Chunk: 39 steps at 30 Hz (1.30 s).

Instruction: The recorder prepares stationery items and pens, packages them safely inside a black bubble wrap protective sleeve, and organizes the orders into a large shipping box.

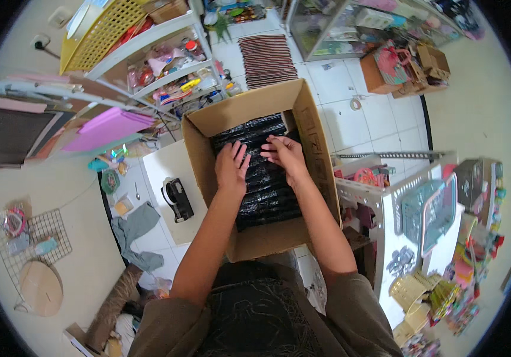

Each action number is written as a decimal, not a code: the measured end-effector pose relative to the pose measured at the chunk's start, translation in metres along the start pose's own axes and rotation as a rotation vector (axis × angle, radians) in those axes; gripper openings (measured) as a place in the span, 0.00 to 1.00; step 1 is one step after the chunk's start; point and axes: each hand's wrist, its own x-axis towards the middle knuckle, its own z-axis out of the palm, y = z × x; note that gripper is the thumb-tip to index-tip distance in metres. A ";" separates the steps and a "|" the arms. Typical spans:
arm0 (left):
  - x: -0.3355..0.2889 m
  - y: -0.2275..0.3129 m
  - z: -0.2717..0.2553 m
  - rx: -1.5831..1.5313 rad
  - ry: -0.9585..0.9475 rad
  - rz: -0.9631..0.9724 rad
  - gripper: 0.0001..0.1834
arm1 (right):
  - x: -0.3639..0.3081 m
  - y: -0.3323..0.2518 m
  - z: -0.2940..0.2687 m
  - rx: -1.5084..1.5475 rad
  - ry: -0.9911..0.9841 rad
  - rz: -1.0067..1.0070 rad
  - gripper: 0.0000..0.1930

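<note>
An open cardboard box (252,245) stands in front of me, its upper edges bent by the lens. Inside it lie several shiny black plastic-wrapped packages (267,199), packed in rows one behind another. My left hand (231,168) reaches over the left part of the row, its fingers apart. On the other side my right hand (286,156) hovers at or just over the packages, fingers loosely spread and slightly curled. Nothing shows in either hand. Whether the fingertips touch the black wrap, I cannot tell.
A black tape dispenser (177,200) rests on the white table (169,159) left of the box. At right are a white perforated rack (380,205) and a teal basket (428,214). Crowded shelves (172,68) stand far left; beyond the box lies a striped mat (267,59).
</note>
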 end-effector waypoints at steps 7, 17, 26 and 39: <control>-0.105 0.049 0.011 1.003 -0.821 0.720 0.20 | -0.149 -0.024 -0.001 -0.490 0.512 -0.966 0.14; -0.257 -0.029 0.035 1.201 -1.663 1.171 0.24 | -0.369 0.047 -0.059 -0.735 1.150 -0.923 0.25; -0.356 -0.146 -0.021 1.119 -2.134 0.974 0.22 | -0.492 0.177 -0.110 -0.604 1.571 -0.641 0.25; -0.252 -0.323 -0.145 2.157 -2.273 0.853 0.45 | -0.444 0.417 -0.218 -0.610 1.139 -0.076 0.39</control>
